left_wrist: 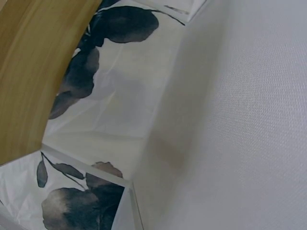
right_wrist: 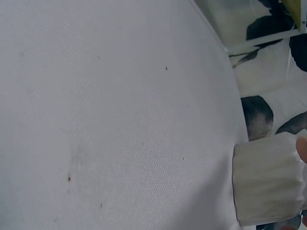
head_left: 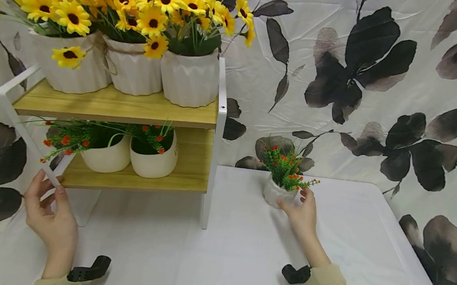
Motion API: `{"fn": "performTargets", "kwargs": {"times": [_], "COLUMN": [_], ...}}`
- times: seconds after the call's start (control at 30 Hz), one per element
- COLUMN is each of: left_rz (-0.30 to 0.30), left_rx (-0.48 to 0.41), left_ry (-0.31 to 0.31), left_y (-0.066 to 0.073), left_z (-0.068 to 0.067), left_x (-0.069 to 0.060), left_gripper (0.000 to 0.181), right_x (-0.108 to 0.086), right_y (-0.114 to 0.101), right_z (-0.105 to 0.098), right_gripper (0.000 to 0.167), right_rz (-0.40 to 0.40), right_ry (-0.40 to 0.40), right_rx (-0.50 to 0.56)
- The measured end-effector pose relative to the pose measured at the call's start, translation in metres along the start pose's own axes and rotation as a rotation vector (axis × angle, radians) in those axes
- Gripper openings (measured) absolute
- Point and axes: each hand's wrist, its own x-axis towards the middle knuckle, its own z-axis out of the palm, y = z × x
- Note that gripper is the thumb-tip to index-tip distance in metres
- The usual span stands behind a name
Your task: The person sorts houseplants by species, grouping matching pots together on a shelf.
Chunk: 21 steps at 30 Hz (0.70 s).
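My left hand pinches the lower front corner of the white metal frame of a two-tier shelf, on its left side. In the left wrist view that hand is out of sight; the wooden shelf board and part of the frame show. To the right of the shelf, my right hand holds a small white ribbed pot by its right side, thumb in front. The pot bears a green plant with red flowers. In the right wrist view the pot shows beside a fingertip. Whether its base touches the table I cannot tell.
Three white pots of yellow sunflowers fill the top board. On the lower board two white pots of red-flowered greenery stand left of centre. A white table lies below, with a floral cloth behind.
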Motion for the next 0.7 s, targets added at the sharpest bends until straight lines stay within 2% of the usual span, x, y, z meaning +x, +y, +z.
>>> {"fn": "performTargets", "kwargs": {"times": [0.2, 0.43, 0.7], "left_rz": [0.023, 0.016, 0.004], "left_rx": [-0.016, -0.005, -0.003], "left_ry": [0.001, 0.0, -0.005], "left_y": [0.0, 0.0, 0.001], "left_z": [0.0, 0.0, 0.0], "left_x": [0.001, 0.0, 0.0], "left_gripper": [0.04, 0.04, 0.041], "right_x": [0.012, 0.021, 0.027], "right_y": [0.006, 0.011, 0.015], "right_z": [0.008, 0.022, 0.031], "right_gripper": [0.083, 0.082, 0.088], "right_rz": [0.029, 0.019, 0.04], "right_ry": [-0.042, -0.007, 0.01], "right_rx": [0.089, 0.211, 0.234]}}
